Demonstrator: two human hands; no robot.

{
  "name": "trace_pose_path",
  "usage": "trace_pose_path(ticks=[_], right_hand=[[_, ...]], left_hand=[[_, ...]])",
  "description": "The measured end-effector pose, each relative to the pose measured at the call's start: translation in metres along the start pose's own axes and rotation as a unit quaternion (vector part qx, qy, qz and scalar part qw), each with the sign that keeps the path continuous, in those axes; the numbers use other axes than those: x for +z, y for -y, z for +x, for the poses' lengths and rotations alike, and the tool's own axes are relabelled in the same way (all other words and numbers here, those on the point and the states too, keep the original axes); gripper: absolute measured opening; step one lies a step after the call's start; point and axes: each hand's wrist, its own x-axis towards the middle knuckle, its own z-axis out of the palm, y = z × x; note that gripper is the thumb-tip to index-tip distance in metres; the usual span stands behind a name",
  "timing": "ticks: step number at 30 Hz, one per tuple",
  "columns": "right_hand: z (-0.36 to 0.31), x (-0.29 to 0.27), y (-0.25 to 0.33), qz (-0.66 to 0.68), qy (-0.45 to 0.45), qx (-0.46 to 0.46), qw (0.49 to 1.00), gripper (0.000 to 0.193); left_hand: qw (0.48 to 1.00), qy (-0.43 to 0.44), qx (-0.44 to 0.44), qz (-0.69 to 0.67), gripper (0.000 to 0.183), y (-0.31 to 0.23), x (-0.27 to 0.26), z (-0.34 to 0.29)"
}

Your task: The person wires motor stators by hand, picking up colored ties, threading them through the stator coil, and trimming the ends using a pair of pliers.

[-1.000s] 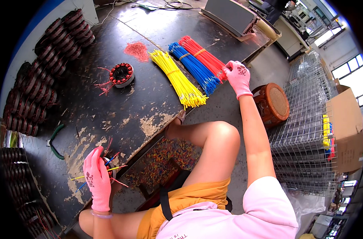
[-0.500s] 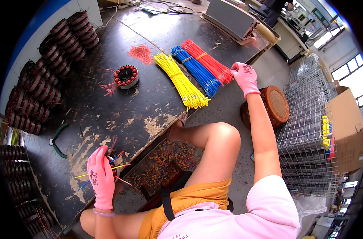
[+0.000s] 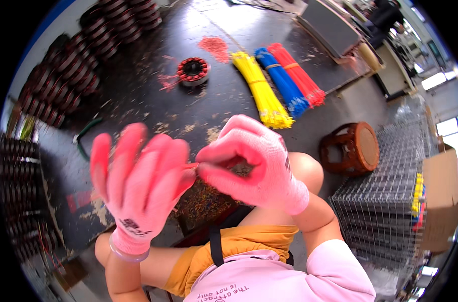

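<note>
Dark and scuffed, the bench [image 3: 153, 95] carries rows of wound stator coils [image 3: 63, 70] stacked along its far left edge, one stator with red windings [image 3: 192, 70] standing alone near the middle, and three tied bundles of sleeving laid side by side: yellow [image 3: 263, 93], blue [image 3: 284, 85] and red [image 3: 299, 75]. A round wooden stool [image 3: 352, 148] stands on the floor to the right, beside a wire mesh cage [image 3: 390, 201] and a cardboard box [image 3: 440, 201]. Both hands wear pink knit gloves and are raised close to the camera, above the person's bare knee. The left hand [image 3: 138, 186] is held palm away with its fingers loosely spread and upright, thumb turned in toward the other hand. The right hand [image 3: 251, 161] is curled over, its thumb and forefinger pinching a thin red strand [image 3: 191, 166] that bridges to the left thumb; whether it is a wire or a piece of sleeving cannot be told. By the look of it the work is at an early stage on this piece: the strand is only just taken between the hands, the lone stator on the bench lies untouched and well apart from them, and the bundles remain tied.
</note>
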Motion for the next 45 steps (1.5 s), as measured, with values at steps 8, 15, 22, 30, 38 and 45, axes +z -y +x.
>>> trace_pose_path(ticks=[8,15,22,30,38,45], right_hand=[[-0.003,0.082,-0.076,-0.021,0.224,0.250,0.942,0.032],[0.010,0.137,-0.093,0.178,0.241,0.356,0.885,0.028],[-0.009,0.129,-0.075,-0.030,0.132,0.153,0.979,0.010],[-0.010,0.115,-0.074,-0.127,0.092,-0.010,0.988,0.014],[0.011,0.109,-0.063,0.048,0.205,0.205,0.956,0.011],[0.022,0.106,-0.080,0.120,0.251,0.279,0.919,0.016]], left_hand=[[0.906,0.088,-0.360,-0.205,0.027,0.017,0.001,-0.078],[0.865,0.104,-0.439,-0.221,0.030,0.009,0.049,-0.112],[0.855,0.123,-0.419,-0.281,0.022,0.019,0.051,-0.121],[0.862,0.186,-0.353,-0.313,0.015,0.028,0.042,-0.117],[0.862,0.213,-0.367,-0.278,0.012,0.019,0.035,-0.105],[0.865,0.161,-0.376,-0.289,0.014,0.009,0.045,-0.109]])
